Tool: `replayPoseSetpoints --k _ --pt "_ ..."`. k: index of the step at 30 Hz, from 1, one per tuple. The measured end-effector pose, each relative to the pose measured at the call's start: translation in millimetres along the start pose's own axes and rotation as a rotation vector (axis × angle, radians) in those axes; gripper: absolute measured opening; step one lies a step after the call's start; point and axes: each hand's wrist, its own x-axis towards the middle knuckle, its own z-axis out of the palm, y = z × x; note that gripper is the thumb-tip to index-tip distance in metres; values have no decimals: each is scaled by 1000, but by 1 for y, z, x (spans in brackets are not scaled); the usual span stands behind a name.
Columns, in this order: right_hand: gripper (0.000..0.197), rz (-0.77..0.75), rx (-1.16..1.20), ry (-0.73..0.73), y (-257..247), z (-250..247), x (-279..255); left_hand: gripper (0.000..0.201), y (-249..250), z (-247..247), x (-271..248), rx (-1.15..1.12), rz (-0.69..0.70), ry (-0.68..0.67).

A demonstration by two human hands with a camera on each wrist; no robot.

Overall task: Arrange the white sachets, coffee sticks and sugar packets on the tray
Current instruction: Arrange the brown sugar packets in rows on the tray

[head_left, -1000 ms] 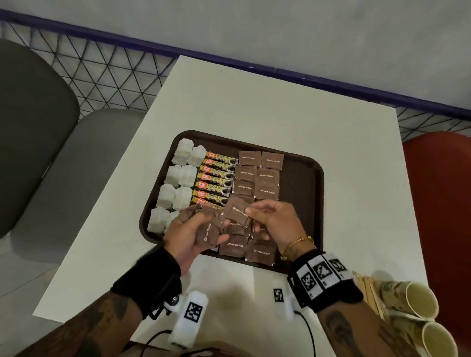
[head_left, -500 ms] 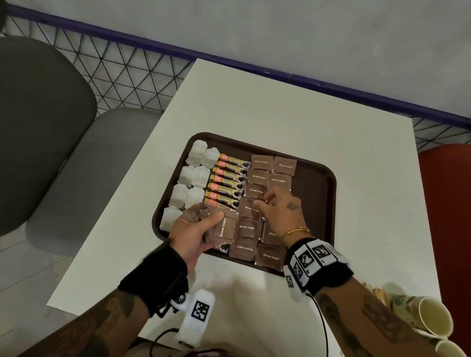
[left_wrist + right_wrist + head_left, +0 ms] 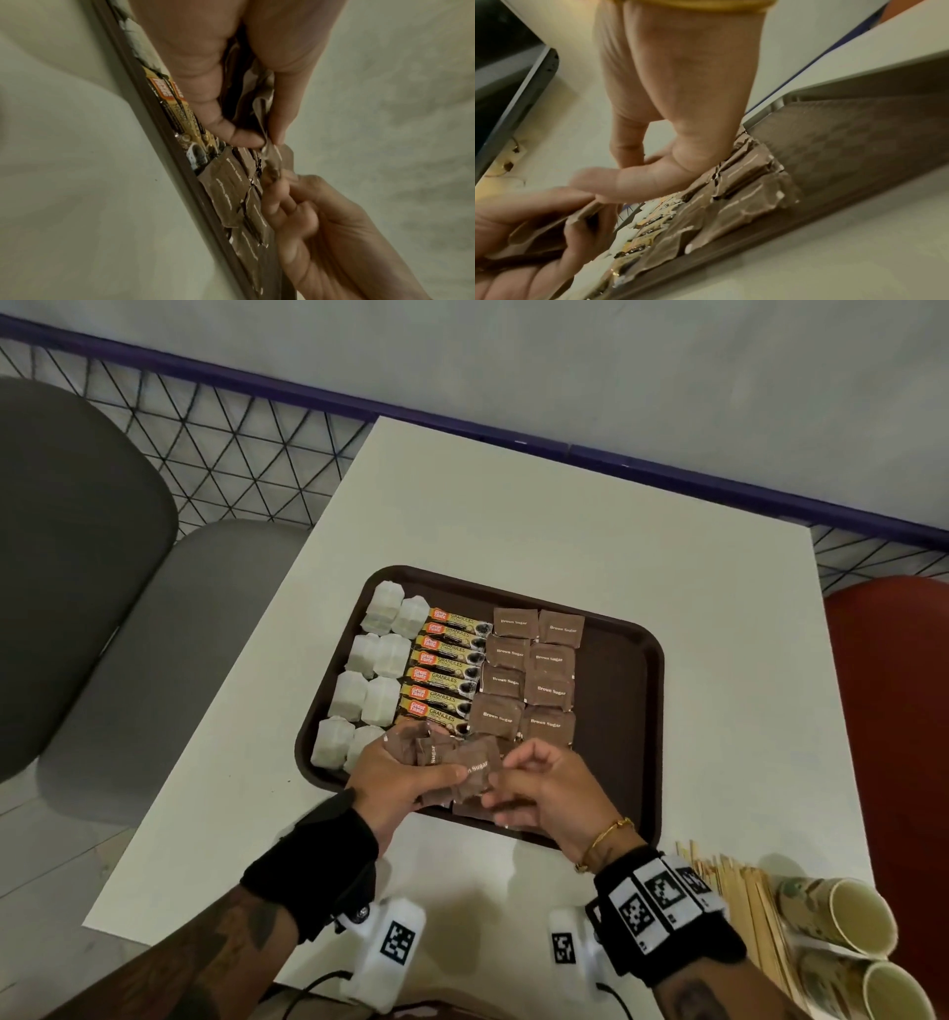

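A brown tray (image 3: 624, 711) holds white sachets (image 3: 377, 654) in two columns at its left, coffee sticks (image 3: 447, 667) in a stack beside them, and brown sugar packets (image 3: 529, 677) in two columns in the middle. My left hand (image 3: 395, 773) grips a bunch of brown sugar packets (image 3: 452, 760) over the tray's near edge. My right hand (image 3: 534, 788) pinches the edge of the outermost packet (image 3: 475, 775) in that bunch. In the left wrist view the thumb and finger (image 3: 231, 130) squeeze the packets (image 3: 259, 105). The right wrist view shows the thumb (image 3: 628, 182) pressing on a packet (image 3: 588, 211).
The tray sits on a white table (image 3: 513, 516). Paper cups (image 3: 842, 947) and wooden stirrers (image 3: 739, 901) lie at the near right corner. A grey chair (image 3: 102, 608) stands to the left, a red chair (image 3: 893, 711) to the right. The tray's right third is bare.
My right hand has come back from the rows of laid packets to the bunch in my left hand and now pinches another packet. The left hand stayed near the tray's front edge.
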Motion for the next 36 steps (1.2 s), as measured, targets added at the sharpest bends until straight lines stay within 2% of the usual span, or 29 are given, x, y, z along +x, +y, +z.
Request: replayPoseSetpoints --k 3,6,9,14,17,20,22,25,27,29,33,36 --pt "20 10 -153 -27 3 -4 -4 46 0 0 0 90 8 -9" --pt "20 -31 -193 49 5 -6 1 39 -1 2 0 124 0 -9" --pt "15 -76 -162 174 5 -8 8 22 0 0 3 17 -11 66" --pt "13 -175 -256 293 2 -4 18 30 4 -12 5 -144 -19 132" --pt "15 -217 -409 350 7 1 25 40 5 -15 3 -195 -26 105" --pt "24 -311 -761 451 14 1 29 28 7 -13 -1 -184 -25 81" --pt "25 -364 -821 474 14 1 25 30 7 -11 -2 -179 -32 71" --pt "27 -362 -597 348 4 2 12 41 7 -8 -2 -151 -29 62" --pt "29 -287 -441 164 -4 8 0 38 5 -5 -3 -115 -8 52" --pt "30 -228 -351 56 -5 15 -5 35 4 0 -3 -104 4 41" --pt "36 -242 -272 43 1 21 -7 27 3 4 -2 -17 9 57" --pt "49 -262 -284 -46 1 17 -8 41 3 -2 -1 98 -41 56"
